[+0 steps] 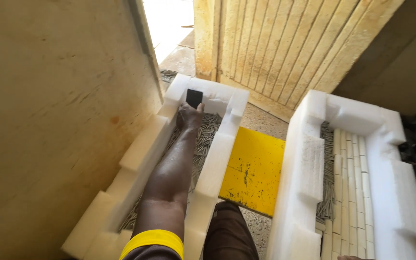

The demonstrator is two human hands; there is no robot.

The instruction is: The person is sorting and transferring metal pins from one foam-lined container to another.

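Left hand [189,117], black block [194,97] upright

Left hand [188,117] grips black block [194,97] over nail-filled foam tray [217,159] — second tray [309,159] right

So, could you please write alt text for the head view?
A left hand holds a small black block over grey nails in a white foam tray. A second foam tray of pale sticks sits right of a yellow board.
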